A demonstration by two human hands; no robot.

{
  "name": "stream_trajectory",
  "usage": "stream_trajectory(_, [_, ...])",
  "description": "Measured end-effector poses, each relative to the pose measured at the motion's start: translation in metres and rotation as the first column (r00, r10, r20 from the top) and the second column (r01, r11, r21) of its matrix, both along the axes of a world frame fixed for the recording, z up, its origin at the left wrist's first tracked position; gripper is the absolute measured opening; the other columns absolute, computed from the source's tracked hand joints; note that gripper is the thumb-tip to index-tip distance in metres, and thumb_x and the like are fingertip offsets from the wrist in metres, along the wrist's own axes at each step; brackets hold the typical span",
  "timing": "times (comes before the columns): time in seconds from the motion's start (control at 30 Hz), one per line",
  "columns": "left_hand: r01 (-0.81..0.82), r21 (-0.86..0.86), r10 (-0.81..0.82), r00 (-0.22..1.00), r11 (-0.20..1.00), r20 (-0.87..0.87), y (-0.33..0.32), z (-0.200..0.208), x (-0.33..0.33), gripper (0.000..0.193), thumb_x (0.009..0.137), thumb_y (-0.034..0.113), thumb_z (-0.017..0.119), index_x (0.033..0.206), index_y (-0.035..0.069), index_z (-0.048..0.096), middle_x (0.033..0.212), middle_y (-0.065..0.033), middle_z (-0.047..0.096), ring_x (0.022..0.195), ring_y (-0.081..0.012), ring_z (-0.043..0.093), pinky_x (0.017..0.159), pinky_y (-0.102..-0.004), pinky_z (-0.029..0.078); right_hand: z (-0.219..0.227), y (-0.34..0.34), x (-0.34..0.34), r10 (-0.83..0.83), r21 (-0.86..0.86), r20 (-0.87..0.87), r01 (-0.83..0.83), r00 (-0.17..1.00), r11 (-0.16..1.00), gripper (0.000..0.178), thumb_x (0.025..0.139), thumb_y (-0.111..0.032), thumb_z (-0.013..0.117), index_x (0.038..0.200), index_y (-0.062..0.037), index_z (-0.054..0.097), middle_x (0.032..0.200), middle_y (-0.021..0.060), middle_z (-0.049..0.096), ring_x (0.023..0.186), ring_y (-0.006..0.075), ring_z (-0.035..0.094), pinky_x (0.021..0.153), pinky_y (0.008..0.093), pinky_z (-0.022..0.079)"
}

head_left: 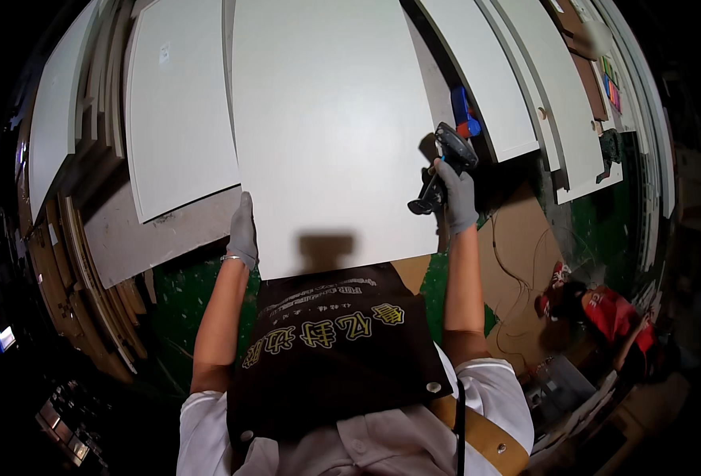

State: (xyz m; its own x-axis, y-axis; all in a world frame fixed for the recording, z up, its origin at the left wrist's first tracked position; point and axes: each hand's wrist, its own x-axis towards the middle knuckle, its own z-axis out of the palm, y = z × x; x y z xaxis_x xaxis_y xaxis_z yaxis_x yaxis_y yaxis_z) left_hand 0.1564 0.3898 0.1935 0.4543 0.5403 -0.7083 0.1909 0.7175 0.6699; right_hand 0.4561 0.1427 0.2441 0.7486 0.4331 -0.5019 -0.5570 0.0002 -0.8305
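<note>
Green floor (185,292) shows; white panel (334,135) lies already laid out, left hand (243,232) alongside, grip unclear; right hand (459,197) clasps black tool (455,147).

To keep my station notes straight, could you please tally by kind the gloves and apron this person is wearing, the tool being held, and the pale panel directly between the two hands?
Grey gloves: 2
Dark apron: 1
Black handheld tool: 1
Pale panel: 1
Total: 5
</note>
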Motion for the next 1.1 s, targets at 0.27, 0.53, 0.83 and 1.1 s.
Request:
stream_trajectory(0.27, [0.056, 0.280, -0.064, 0.998, 0.958, 0.019, -0.010, 0.016, 0.009, 0.051, 0.100, 0.039, 0.038, 0.096, -0.005, 0.064, 0.090, -0.0118, 0.065, 0.084, -0.0157, 0.060, 0.075, -0.0314, 0.048, 0.018, 0.005, 0.001, 0.054, -0.093, 0.056, -0.048, 0.997, 0.994, 0.020, 0.085, -0.019, 0.068, 0.094, -0.0014, 0.063, 0.078, 0.0002, 0.059, 0.065, 0.0073, 0.055, 0.060, 0.0225, 0.043])
stream_trajectory(0.53, [-0.016, 0.178, 0.041, 0.990, 0.984, -0.139, -0.058, -0.012, 0.050, 0.063, 0.089, 0.055, 0.053, 0.099, -0.007, 0.062, 0.084, -0.0122, 0.062, 0.080, -0.0200, 0.055, 0.076, -0.0328, 0.045, 0.108, -0.012, 0.031, 0.144, -0.147, 0.317, -0.101, 0.938, 0.984, 0.018, 0.089, -0.021, 0.062, 0.095, -0.0044, 0.059, 0.076, -0.0012, 0.055, 0.064, 0.0074, 0.054, 0.063, 0.0257, 0.051])
stream_trajectory(0.83, [0.752, 0.183, -0.682, 0.654, 0.634, -0.327, -0.031, 0.017, 0.086, 0.079, 0.095, 0.060, 0.021, 0.107, -0.008, 0.061, 0.088, -0.0236, 0.066, 0.084, -0.0346, 0.066, 0.081, -0.0408, 0.050, 0.209, -0.012, 0.027, 0.365, -0.432, 0.564, -0.112, 0.741, 0.895, 0.021, 0.088, -0.024, 0.064, 0.099, -0.0070, 0.058, 0.075, -0.0047, 0.052, 0.063, 0.0041, 0.047, 0.056, 0.0208, 0.035])
stream_trajectory(1.1, [0.868, 0.171, -0.740, 0.489, 0.467, -0.462, -0.017, 0.039, 0.085, 0.078, 0.095, 0.061, 0.017, 0.064, 0.002, 0.057, 0.056, -0.0099, 0.058, 0.053, -0.0222, 0.060, 0.064, -0.0371, 0.051, 0.260, 0.008, -0.037, 0.221, -0.228, 0.604, -0.099, 0.766, 0.968, 0.031, 0.089, -0.029, 0.061, 0.104, -0.0020, 0.057, 0.084, 0.0037, 0.058, 0.078, 0.0104, 0.052, 0.073, 0.0226, 0.039])
